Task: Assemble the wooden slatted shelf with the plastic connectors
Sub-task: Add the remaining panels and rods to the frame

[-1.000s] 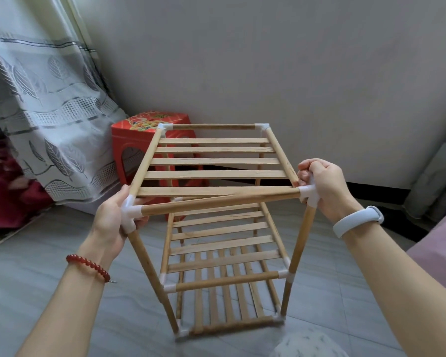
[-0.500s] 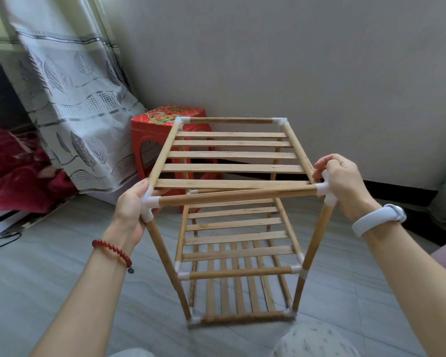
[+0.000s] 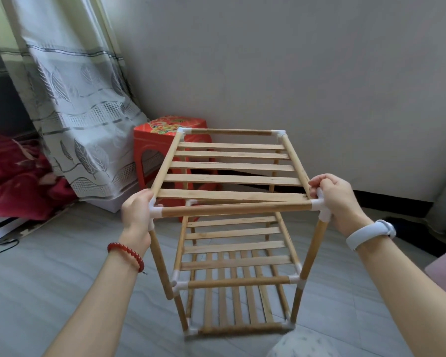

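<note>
Both hands, left and right, still grip the top tier's front corner connectors; the left post now hangs free of its seven-o'clock connector, so reseating remains.

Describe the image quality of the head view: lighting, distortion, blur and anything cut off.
Head view: soft, even daylight, no glare; wide-angle bending bows the curtain and the wall edge; the shelf, left hand and right hand look fairly sharp; the forearms run off the bottom edge.
</note>
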`<state>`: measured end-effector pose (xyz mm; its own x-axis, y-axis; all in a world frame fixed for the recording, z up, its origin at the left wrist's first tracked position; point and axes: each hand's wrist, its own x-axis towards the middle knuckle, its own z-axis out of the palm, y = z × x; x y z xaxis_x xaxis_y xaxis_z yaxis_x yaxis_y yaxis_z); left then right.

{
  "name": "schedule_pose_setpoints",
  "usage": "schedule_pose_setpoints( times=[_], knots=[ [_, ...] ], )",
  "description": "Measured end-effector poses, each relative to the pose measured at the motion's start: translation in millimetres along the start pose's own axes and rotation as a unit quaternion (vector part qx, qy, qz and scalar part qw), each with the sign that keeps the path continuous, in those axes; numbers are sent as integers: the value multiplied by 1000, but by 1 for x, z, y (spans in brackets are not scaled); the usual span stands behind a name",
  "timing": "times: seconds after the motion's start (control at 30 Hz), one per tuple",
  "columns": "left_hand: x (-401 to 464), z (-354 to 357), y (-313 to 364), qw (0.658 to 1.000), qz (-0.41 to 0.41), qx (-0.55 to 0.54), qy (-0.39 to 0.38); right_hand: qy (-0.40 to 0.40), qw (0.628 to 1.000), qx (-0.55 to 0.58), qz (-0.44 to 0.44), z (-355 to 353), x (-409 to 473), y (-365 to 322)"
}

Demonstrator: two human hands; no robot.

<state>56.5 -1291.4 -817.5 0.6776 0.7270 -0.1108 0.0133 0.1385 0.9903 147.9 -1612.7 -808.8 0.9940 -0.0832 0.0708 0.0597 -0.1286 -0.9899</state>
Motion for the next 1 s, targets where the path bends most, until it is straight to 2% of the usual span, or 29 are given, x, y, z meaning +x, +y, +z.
schedule_pose_setpoints(
  times=[0.07,0.13,0.17,0.2,0.27,0.33,0.4,0.47,0.53,0.63,0.77,0.87,1.0],
  knots=[
    [-4,1,-1,984,85,152,45,-13,996,78,32,-6,-4,-2],
    [-15,5,-2,917,204,328,95,-11,987,150,63,-16,-4,0],
    [-24,10,-3,879,273,377,106,-5,981,179,80,-21,-3,2],
    [-34,19,-2,850,339,394,91,0,975,199,102,-27,0,4],
    [-56,39,-1,827,419,374,11,-29,968,180,170,-29,4,6],
    [-77,66,-3,813,446,355,-122,-86,965,103,227,-26,6,3],
    [-103,101,-5,784,443,362,-240,-139,957,46,252,-26,9,0],
    [-125,135,-10,731,467,418,-268,-187,948,26,255,-27,15,-1],
    [-142,167,-16,684,496,483,-230,-217,940,40,261,-27,23,-1],
    [-147,197,-28,683,496,513,-156,-227,932,73,273,-26,31,-2],
    [-138,190,-31,671,573,455,-124,-269,929,43,252,-26,30,-6],
    [-130,156,-24,670,588,422,-164,-311,927,-14,209,-16,17,-12],
    [-109,99,-19,645,618,390,-223,-342,919,-12,195,16,-27,-19]
  ],
)
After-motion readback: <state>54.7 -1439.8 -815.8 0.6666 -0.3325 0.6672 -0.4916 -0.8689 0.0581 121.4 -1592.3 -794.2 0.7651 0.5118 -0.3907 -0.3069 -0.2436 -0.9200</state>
